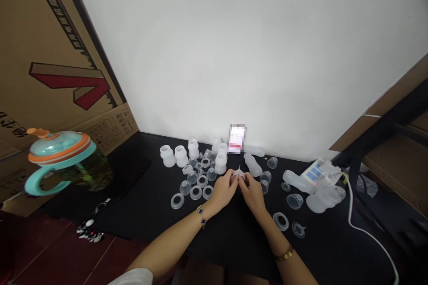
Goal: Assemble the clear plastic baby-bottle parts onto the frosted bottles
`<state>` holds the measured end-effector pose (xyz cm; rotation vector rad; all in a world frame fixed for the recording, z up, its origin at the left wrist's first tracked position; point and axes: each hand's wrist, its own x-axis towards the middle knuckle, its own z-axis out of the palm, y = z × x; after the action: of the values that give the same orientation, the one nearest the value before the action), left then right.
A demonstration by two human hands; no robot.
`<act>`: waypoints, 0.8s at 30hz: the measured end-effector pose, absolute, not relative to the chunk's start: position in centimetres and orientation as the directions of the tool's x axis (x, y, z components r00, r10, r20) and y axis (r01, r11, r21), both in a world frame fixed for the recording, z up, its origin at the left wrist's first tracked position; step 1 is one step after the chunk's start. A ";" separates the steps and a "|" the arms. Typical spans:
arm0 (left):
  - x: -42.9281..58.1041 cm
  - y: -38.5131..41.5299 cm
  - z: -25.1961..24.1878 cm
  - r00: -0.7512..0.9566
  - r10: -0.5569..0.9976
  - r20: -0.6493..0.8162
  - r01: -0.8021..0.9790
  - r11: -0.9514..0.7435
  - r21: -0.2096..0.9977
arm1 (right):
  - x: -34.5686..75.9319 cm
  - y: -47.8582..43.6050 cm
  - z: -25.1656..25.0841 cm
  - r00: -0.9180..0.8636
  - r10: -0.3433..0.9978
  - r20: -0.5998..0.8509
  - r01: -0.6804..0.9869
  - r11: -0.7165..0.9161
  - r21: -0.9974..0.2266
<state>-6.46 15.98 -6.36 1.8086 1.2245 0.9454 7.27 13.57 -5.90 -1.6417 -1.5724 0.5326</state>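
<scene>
My left hand (226, 185) and my right hand (251, 188) meet in the middle of the black table. Their fingers are closed around a baby bottle nipple in a collar ring (238, 173), its thin tip pointing up. Both thumbs press on its near side, so its lower part is hidden. Just beyond my left hand stands a white bottle body (220, 164); another bottle body (253, 165) lies on its side beyond my right hand. See-through caps (264, 186) sit close to the right fingers. Left of my left hand lie several collar rings (195, 192) and domed caps (185, 188).
A lit phone (236, 138) leans on the white wall. A large teal-handled jug (67, 160) stands at the left before a cardboard box (56, 53). At the right are a white device (319, 173) with a cable (350, 213), more bottles, a ring (281, 221) and a loose nipple (298, 230).
</scene>
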 end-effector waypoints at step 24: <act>-6.4 16.1 -6.3 0.292 0.940 0.177 0.473 -0.303 0.827 | 7.7 14.0 -6.5 0.162 0.961 0.224 0.605 0.082 -0.792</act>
<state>-6.42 16.07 -6.35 1.9010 1.2619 0.9002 7.69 13.97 -6.48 -1.6154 -1.5352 0.5446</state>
